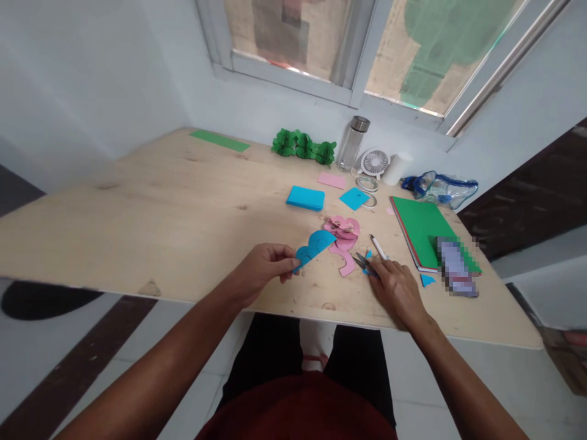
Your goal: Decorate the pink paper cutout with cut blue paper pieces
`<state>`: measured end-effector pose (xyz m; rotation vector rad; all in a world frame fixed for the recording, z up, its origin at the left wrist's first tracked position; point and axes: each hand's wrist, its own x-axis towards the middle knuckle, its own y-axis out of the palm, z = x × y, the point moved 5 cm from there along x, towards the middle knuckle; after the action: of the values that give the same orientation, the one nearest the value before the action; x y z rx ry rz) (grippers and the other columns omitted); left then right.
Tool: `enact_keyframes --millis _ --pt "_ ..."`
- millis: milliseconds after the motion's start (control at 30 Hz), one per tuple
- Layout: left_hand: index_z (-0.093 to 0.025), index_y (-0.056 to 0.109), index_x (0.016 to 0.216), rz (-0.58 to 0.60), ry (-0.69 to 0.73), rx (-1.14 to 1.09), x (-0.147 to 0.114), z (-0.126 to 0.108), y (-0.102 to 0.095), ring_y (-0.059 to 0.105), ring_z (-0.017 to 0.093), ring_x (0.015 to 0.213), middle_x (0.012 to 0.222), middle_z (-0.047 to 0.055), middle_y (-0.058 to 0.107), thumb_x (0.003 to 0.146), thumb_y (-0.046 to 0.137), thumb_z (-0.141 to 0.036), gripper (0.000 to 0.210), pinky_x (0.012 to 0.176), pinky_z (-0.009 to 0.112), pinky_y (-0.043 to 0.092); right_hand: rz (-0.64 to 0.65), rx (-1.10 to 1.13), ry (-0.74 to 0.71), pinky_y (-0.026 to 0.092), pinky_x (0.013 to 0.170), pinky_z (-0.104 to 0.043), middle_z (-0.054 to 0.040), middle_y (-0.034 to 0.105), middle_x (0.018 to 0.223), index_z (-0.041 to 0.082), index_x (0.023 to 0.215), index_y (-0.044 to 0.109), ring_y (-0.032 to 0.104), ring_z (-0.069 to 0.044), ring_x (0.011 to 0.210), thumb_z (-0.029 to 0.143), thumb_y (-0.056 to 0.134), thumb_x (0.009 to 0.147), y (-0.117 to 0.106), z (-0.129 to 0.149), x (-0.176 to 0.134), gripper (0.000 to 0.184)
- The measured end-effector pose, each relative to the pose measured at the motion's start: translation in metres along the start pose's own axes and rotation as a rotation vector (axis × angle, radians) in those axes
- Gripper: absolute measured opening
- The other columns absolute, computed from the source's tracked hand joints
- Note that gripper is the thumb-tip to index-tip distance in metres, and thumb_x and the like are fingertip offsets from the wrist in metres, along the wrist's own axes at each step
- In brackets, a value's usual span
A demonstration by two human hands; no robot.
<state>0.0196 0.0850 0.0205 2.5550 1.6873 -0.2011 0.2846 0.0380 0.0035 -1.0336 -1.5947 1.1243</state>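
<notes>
The left hand (277, 264) pinches one blue scalloped paper piece (316, 244) between thumb and fingers. The right hand (395, 286) covers the handles of one pair of dark metal scissors (362, 261) on the pale wooden counter (183, 226); I cannot tell if it grips them. Between the hands lie several pink cut-paper pieces (345, 231). Just beyond the right hand is one white pen (379, 247); beyond the left hand, one stack of blue rectangular paper (306, 198).

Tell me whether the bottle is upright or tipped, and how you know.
Upright: the bottle stands with its base on the table and its metallic lid at the top.
</notes>
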Motion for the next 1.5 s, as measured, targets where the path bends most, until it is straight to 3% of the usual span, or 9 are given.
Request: enact_keyframes --millis 233,400,567,667,800,867,1067,1267,1500 --pt "-0.015 0.060 0.057 -0.014 -0.004 -0.051 -0.002 -0.001 0.001 0.045 0.009 0.051 0.053 -0.003 0.055 0.065 0.065 -0.027 0.015 0.052 0.022 0.038 -0.012 0.133 0.148 0.041 0.067 -0.030 -0.0091 0.067 0.087 0.016 0.102 0.063 0.062 -0.023 0.078 0.018 0.050 0.082 0.006 -0.004 -0.002 0.024" --pt "-0.015 0.061 0.059 -0.021 0.003 -0.074 -0.002 0.000 0.000 0.045 0.008 0.050 0.053 -0.003 0.056 0.065 0.065 -0.025 0.013 0.051 0.022 0.037 -0.090 0.262 0.212 0.042 0.064 -0.030 -0.0092 0.065 0.086 0.018 0.096 0.063 0.062 -0.022 0.076 0.023 0.043 0.087 0.008 -0.007 -0.015 0.022" --pt "-0.015 0.061 0.059 -0.019 -0.007 -0.084 -0.002 -0.001 0.001 0.046 0.009 0.050 0.053 -0.002 0.056 0.065 0.066 -0.028 0.015 0.051 0.022 0.037 -0.166 0.666 0.467 0.043 0.062 -0.029 -0.0065 0.067 0.081 0.020 0.093 0.060 0.060 -0.020 0.069 0.035 0.045 0.090 -0.003 -0.011 -0.038 0.021" --pt "-0.015 0.061 0.058 -0.014 -0.002 -0.091 -0.002 -0.002 0.004 0.045 0.009 0.050 0.052 -0.003 0.055 0.065 0.065 -0.026 0.014 0.052 0.022 0.037 -0.209 1.017 0.529 0.045 0.066 -0.029 -0.0032 0.064 0.076 0.021 0.092 0.058 0.059 -0.018 0.070 0.041 0.047 0.090 -0.018 0.008 -0.046 0.023" --pt "-0.015 0.061 0.058 -0.001 0.001 -0.096 -0.003 -0.002 0.011 0.045 0.008 0.050 0.053 -0.003 0.056 0.066 0.065 -0.025 0.013 0.052 0.022 0.038 -0.099 1.384 0.509 0.040 0.053 -0.025 0.0012 0.055 0.068 0.020 0.085 0.054 0.048 -0.012 0.054 0.045 0.045 0.091 -0.028 0.054 -0.041 0.027" --pt "-0.015 0.061 0.057 0.008 0.003 -0.096 -0.003 -0.003 0.015 0.045 0.008 0.050 0.053 -0.003 0.056 0.066 0.065 -0.025 0.014 0.052 0.022 0.038 -0.034 1.394 0.480 0.035 0.051 -0.024 0.0025 0.049 0.063 0.019 0.079 0.055 0.044 -0.012 0.054 0.047 0.045 0.091 -0.028 0.075 -0.036 0.032" --pt "-0.015 0.062 0.060 0.009 0.008 -0.124 -0.005 -0.003 0.022 0.045 0.009 0.051 0.055 -0.002 0.057 0.065 0.067 -0.027 0.015 0.052 0.022 0.037 0.013 1.515 0.490 0.029 0.052 -0.025 0.0027 0.042 0.063 0.017 0.092 0.063 0.039 -0.012 0.055 0.054 0.032 0.094 -0.020 0.111 -0.026 0.049" --pt "-0.015 0.061 0.061 -0.007 0.005 -0.135 -0.007 -0.002 0.026 0.045 0.009 0.052 0.055 -0.002 0.055 0.065 0.067 -0.029 0.016 0.053 0.023 0.038 -0.019 1.649 0.567 0.024 0.048 -0.024 0.0028 0.043 0.063 0.017 0.094 0.065 0.036 -0.011 0.053 0.056 0.037 0.092 -0.009 0.121 -0.024 0.048" --pt "-0.016 0.062 0.058 -0.006 0.016 -0.158 -0.009 -0.003 0.030 0.044 0.009 0.051 0.054 -0.004 0.054 0.066 0.067 -0.026 0.014 0.052 0.022 0.037 -0.020 1.766 0.636 0.017 0.044 -0.023 0.0043 0.040 0.058 0.017 0.083 0.062 0.029 -0.009 0.048 0.057 0.044 0.088 -0.005 0.128 -0.022 0.044"
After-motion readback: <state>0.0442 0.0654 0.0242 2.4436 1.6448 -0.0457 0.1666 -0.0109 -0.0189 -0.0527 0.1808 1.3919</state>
